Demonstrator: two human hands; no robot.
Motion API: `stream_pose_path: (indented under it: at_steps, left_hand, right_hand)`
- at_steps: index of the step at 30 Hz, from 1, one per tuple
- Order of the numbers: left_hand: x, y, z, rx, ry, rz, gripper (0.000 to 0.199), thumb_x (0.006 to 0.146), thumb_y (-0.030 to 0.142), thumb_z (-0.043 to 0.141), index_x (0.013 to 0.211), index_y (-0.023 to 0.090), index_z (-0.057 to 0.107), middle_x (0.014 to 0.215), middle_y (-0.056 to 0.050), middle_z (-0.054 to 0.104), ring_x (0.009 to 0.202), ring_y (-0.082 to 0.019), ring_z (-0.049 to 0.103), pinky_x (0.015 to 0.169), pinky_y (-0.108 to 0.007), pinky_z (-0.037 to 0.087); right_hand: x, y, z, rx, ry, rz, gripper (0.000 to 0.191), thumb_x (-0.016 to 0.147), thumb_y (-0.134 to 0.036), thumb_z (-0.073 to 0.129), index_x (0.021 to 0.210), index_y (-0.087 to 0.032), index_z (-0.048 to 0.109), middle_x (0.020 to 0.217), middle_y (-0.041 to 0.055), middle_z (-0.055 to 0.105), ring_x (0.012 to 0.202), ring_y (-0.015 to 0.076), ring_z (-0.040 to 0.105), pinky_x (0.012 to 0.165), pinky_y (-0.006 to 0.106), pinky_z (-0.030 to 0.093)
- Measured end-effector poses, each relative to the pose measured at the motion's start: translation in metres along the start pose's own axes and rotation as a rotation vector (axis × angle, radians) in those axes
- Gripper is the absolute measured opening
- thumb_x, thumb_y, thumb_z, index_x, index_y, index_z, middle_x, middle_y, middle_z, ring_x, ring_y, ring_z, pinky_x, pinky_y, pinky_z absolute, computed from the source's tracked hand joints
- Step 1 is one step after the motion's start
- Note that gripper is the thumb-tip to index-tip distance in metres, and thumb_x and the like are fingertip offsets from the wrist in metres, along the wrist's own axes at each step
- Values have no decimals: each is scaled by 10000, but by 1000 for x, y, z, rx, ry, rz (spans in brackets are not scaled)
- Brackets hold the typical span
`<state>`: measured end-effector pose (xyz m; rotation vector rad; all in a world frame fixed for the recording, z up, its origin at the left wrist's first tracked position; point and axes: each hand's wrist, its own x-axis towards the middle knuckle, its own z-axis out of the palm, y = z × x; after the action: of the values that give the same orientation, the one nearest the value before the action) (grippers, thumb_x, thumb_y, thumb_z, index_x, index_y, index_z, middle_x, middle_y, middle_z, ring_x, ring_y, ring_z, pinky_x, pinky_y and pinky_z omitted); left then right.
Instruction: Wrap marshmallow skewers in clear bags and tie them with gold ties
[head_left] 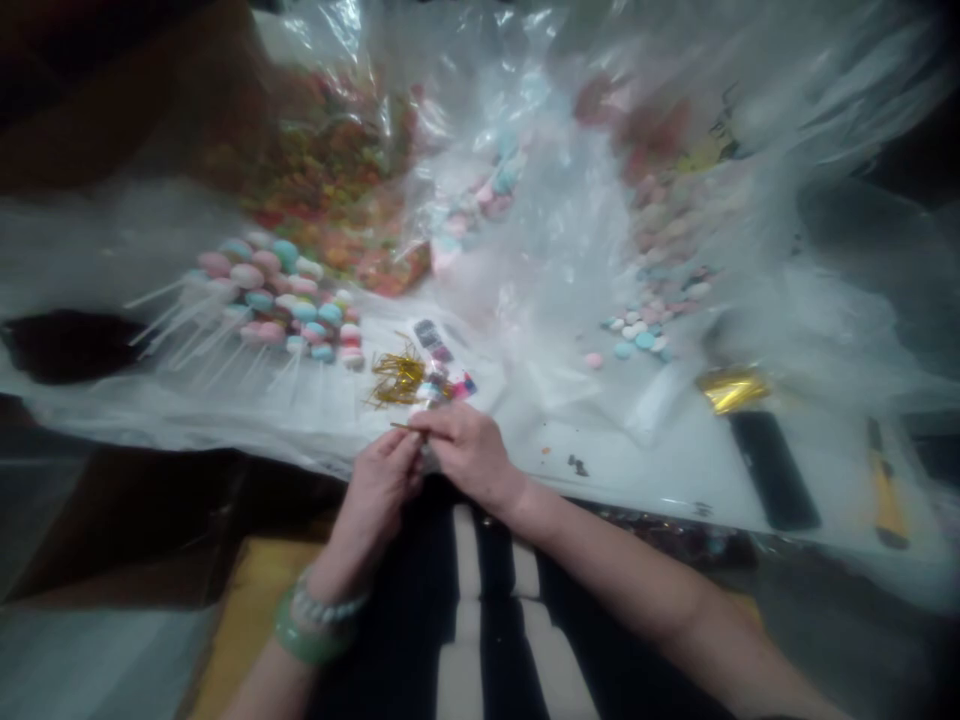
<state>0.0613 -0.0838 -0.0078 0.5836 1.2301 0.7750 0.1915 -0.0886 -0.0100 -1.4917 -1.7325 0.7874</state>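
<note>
My left hand [384,468] and my right hand [469,448] meet at the table's front edge, fingertips pinched together. Between them a short gold twist tie [403,427] sticks out to the left. Just above the fingertips shows a small candy piece [433,388] in pale blue, white and pink, seemingly in clear wrap; its lower part is hidden by my fingers. Beside it lies a loose heap of gold twist ties [400,375]. A printed card or packet [433,345] is behind the candy, partly covered.
Several pink, blue and white candy sticks [277,300] lie at the left. Bagged orange and green candies [337,190] are behind them. Loose candies [641,335] spill from plastic at the right, near a gold bundle [733,388], a black phone [774,470] and a yellow cutter [887,500].
</note>
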Motion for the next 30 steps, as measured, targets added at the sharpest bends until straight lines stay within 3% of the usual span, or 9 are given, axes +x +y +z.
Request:
stream_pose_path:
  at_steps: [6,9,13,15,18,21,24,27,30]
  left_hand:
    - [2,-4,0,-62,40,56,407,648,427,827,649,169,512,489,82,417,391,-27,299,373,-156,203]
    - [0,0,2,-99,52,67,377,646,394,828,669,170,525,489,83,425,392,-26,286,377,-153,197]
    - [-7,8,-5,-4,-107,6,400,685,470,803,638,167,547,446,70,397,380,-37,289,378,-165,190]
    - [-11,12,-15,61,-334,-123,431,686,520,794,608,158,574,416,58,379,355,-40,269,369,-184,153]
    - [-13,20,-33,162,-580,-217,438,658,542,797,600,137,639,428,10,443,342,-50,286,365,-207,120]
    - [-12,39,-49,301,-682,-204,401,699,515,749,565,150,650,429,-9,465,353,-72,301,378,-225,132]
    - [-14,66,-53,557,-742,-113,271,704,378,755,556,168,668,461,3,470,427,-94,312,423,-234,189]
    - [-27,84,-42,856,-635,143,210,658,178,743,489,194,620,476,3,486,472,-119,347,462,-245,225]
    - [-43,78,-24,863,-141,529,237,628,65,680,483,218,571,499,-14,480,493,-151,362,493,-264,262]
  right_hand:
    - [-4,-8,4,35,48,71,227,826,-120,542,979,-224,673,891,24,727,847,185,643,847,312,486]
    - [-2,-3,7,368,88,337,251,778,-212,635,1027,-213,603,692,-46,622,668,154,594,729,292,491]
    - [2,2,-7,930,-147,491,487,617,-225,773,1076,-207,611,730,-59,627,651,130,590,674,270,506]
    - [-1,-2,-18,967,-248,410,539,595,-230,827,1104,-215,652,807,-37,668,721,141,619,722,280,524]
    - [-11,-14,-28,792,-490,158,250,760,-330,769,970,-204,722,891,18,714,729,148,628,684,272,515]
    - [-22,-28,-30,363,-335,-207,172,899,-330,628,822,-195,702,747,23,692,628,137,587,604,266,463]
    - [-24,-42,-34,-197,-183,-727,238,923,-194,555,701,-186,640,594,9,610,535,135,498,547,292,384]
    - [-10,-52,-42,-540,-187,-1034,258,888,-57,500,687,-163,621,601,38,601,559,160,500,537,320,348]
    - [13,-53,-42,-546,-189,-870,253,857,-34,461,698,-158,613,604,60,594,564,171,492,540,319,340]
